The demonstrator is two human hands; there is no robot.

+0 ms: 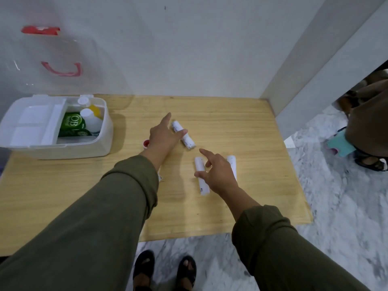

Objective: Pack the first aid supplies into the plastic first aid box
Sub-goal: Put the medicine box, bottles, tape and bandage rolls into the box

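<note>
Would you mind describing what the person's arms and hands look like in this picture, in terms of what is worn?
Both arms wear long, loose olive-green sleeves, the left sleeve and the right sleeve, each bunched into folds at the wrist. The left hand and right hand are bare: no gloves, and no rings or watch can be seen.

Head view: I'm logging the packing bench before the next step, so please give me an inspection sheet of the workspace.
Surface: wooden table, set against a white wall.
Job's things: open first aid box at the left, holding a green packet and white-capped bottles; three white rolls loose on the table: far roll, middle roll, right roll.
Clutter: small red object, partly hidden behind the left hand.
Grippers: left hand open, fingers at the far roll; right hand open above the middle roll.
Cables: nothing seen.
Surroundings: marble floor; another person at the right edge.
</note>
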